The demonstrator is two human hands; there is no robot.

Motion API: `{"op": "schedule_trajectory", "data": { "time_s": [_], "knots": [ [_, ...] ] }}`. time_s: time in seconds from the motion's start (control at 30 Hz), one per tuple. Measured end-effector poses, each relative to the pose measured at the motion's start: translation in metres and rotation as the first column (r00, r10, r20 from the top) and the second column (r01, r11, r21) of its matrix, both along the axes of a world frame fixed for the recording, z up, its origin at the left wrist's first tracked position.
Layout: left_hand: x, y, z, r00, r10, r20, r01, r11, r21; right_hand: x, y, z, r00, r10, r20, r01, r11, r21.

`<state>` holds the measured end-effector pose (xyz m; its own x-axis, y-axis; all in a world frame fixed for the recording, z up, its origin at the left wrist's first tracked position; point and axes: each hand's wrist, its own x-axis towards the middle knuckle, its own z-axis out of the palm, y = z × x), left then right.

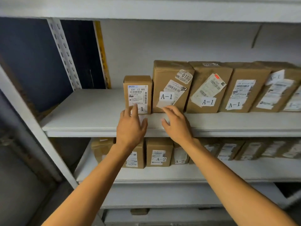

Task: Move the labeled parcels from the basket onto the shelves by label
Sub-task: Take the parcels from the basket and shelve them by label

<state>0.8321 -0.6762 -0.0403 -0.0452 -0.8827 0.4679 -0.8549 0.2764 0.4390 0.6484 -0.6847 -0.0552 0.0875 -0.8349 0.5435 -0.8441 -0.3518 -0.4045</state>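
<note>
Your left hand [131,126] and right hand [176,123] are hanging open, holding nothing (careful!): bumping the small box [137,93] just above could be tipping it.

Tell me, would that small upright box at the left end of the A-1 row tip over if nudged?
Probably fairly easily: the small box stands taller than it is wide. The bigger parcel beside it would likely stop a fall rightward. Its cardboard looks stiff, so it should slide rather than crumple under the left hand.

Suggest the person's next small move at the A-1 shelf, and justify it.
Probably draw both hands back: the small parcel already stands on the upper shelf beside the other A-1 boxes, and the left hand and right hand hold nothing.
</note>
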Motion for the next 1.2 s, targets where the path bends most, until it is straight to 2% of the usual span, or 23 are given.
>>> {"op": "schedule_trajectory", "data": {
  "time_s": [0.13, 0.23, 0.4, 0.5, 0.6, 0.77, 1.0, 1.2],
  "knots": [
    [-0.055, 0.018, 0.009, 0.953, -0.197, 0.231, 0.189, 0.98, 0.055, -0.063, 0.037, 0.004, 0.985, -0.165, -0.044, 0.168, 0.983, 0.076],
    [-0.112, 0.027, 0.014, 0.89, -0.313, 0.332, 0.297, 0.95, 0.1, -0.12, 0.075, 0.011, 0.939, -0.329, -0.104, 0.336, 0.94, 0.061],
    [-0.239, 0.068, 0.03, 0.795, -0.477, 0.375, 0.477, 0.873, 0.099, -0.237, 0.157, 0.026, 0.798, -0.586, -0.141, 0.601, 0.791, 0.117],
    [-0.317, 0.1, 0.035, 0.726, -0.591, 0.352, 0.591, 0.798, 0.122, -0.304, 0.217, 0.032, 0.691, -0.699, -0.187, 0.72, 0.688, 0.089],
    [-0.392, 0.138, 0.039, 0.631, -0.701, 0.332, 0.705, 0.697, 0.13, -0.363, 0.282, 0.033, 0.587, -0.779, -0.223, 0.809, 0.579, 0.105],
    [-0.512, 0.212, 0.031, 0.456, -0.828, 0.326, 0.85, 0.514, 0.117, -0.435, 0.39, 0.025, 0.361, -0.907, -0.219, 0.929, 0.33, 0.166],
    [-0.653, 0.322, 0.018, 0.111, -0.942, 0.316, 0.974, 0.166, 0.152, -0.508, 0.527, 0.018, 0.027, -0.971, -0.236, 0.981, -0.02, 0.192],
    [-0.752, 0.42, 0.003, -0.179, -0.932, 0.315, 0.978, -0.133, 0.161, -0.547, 0.622, -0.005, -0.241, -0.949, -0.204, 0.938, -0.282, 0.204]
  ]
}}
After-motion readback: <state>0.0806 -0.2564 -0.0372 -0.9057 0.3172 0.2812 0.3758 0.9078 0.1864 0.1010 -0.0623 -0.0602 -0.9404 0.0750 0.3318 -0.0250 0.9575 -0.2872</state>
